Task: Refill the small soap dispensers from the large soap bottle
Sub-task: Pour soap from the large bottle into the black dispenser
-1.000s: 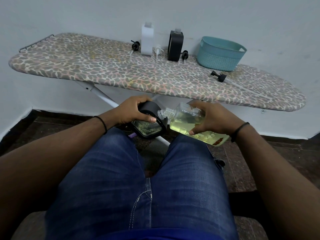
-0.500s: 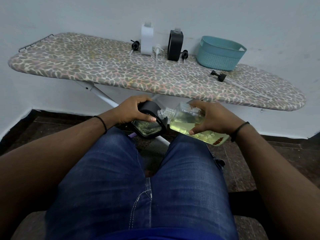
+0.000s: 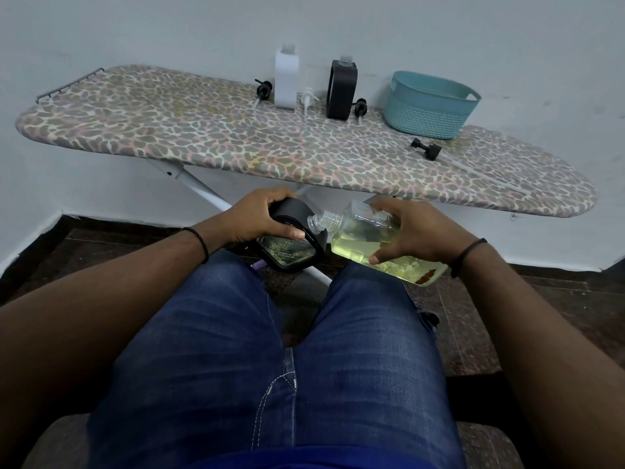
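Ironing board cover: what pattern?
The long ironing board cover has a leopard-style spotted print, grey-brown spots on cream with pink tinges; shows best in the head view.

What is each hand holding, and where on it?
Left hand grips the small black-framed dispenser round its upper body; right hand grips the large clear bottle of yellow soap round its middle.

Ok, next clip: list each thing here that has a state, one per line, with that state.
left hand: grips the black dispenser.
right hand: grips the large soap bottle.
black dispenser: uncapped, tilted, held above the lap.
large soap bottle: uncapped, tipped, neck at the dispenser's opening, partly full of yellow liquid.
white dispenser: upright, pump off.
second black dispenser: upright, pump off.
teal basket: upright on the ironing board.
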